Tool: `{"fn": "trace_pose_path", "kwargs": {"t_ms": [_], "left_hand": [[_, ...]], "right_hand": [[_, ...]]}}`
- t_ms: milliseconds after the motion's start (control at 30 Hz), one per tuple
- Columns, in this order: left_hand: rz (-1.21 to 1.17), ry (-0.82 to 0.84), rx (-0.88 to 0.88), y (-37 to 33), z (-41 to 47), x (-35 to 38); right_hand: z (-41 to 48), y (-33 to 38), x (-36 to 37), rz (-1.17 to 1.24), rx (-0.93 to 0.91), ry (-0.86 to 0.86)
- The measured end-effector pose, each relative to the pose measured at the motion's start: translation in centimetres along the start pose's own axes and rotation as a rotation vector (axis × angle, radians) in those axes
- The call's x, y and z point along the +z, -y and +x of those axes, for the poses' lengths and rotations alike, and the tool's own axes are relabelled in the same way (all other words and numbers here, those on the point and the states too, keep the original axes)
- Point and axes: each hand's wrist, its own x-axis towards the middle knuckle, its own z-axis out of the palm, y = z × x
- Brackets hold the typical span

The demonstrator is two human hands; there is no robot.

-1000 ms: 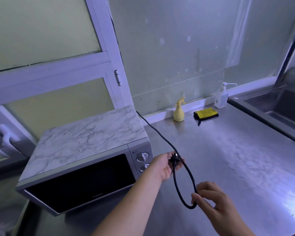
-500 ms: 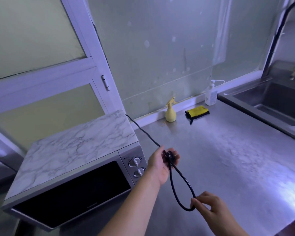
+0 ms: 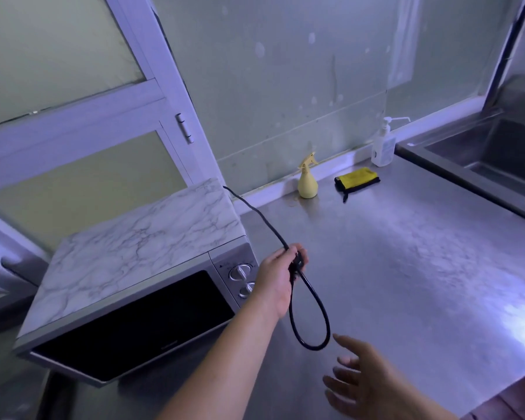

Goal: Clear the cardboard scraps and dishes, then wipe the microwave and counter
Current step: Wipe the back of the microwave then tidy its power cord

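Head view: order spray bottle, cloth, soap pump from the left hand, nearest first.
1. Spray bottle, leftmost, nearest the left hand.
2. Cloth, in the middle.
3. Soap pump, rightmost, farthest.

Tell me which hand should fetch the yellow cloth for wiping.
Right. The right hand is open and empty, on the same side as the cloth. The left hand grips the looped cord beside the microwave.

Marble-topped microwave point(image 3: 134, 262) sits on steel counter point(image 3: 406, 253).
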Motion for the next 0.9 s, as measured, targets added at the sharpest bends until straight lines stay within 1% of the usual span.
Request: {"fn": "trace_pose_path", "kwargs": {"t_ms": [33,100,133,200,300,367,533,600,667,733,800,833,900], "left_hand": [[0.04,-0.02,0.038,-0.1,0.2,0.1],[0.126,-0.058,0.099,-0.1,0.5,0.2],[0.161,-0.066,0.126,-0.1,0.7,0.3],[0.195,-0.064,0.151,-0.2,0.9,0.5],[0.2,-0.068,0.152,0.0,0.7,0.8],[0.221,-0.095,0.156,0.3,0.6,0.7],[0.209,-0.143,0.144,1.8,0.0,0.1],[0.257,-0.196,0.154,2.8,-0.2,-0.1],[0.276,-0.256,0.164,3.6,0.0,-0.2],[0.281,-0.279,0.172,4.2,0.5,-0.2],[0.337,-0.322,0.161,4.9,1.0,-0.1],[0.388,-0.347,0.156,5.3,1.3,-0.2],[0.579,-0.388,0.164,6.2,1.9,-0.5]], "right_hand": [[0.1,0.2,0.2,0.082,0.065,0.051],[0.5,1.0,1.0,0.185,0.175,0.257],[0.8,1.6,1.5,0.222,0.196,0.36],[1.4,3.2,2.5,0.282,0.181,0.497],[2.0,6.7,4.1,0.418,0.175,0.633],[3.1,9.3,4.8,0.447,0.197,0.633],[6.4,13.5,5.9,0.35,0.238,0.507],[7.8,14.7,6.4,0.328,0.26,0.522],[9.0,16.0,7.3,0.161,0.235,0.554],[10.2,17.3,8.7,-0.1,0.135,0.534],[11.0,18.3,10.2,-0.366,0.014,0.496],[11.3,18.7,11.0,-0.471,-0.03,0.489],[11.5,19.2,12.3,-0.648,-0.11,0.482]]}}
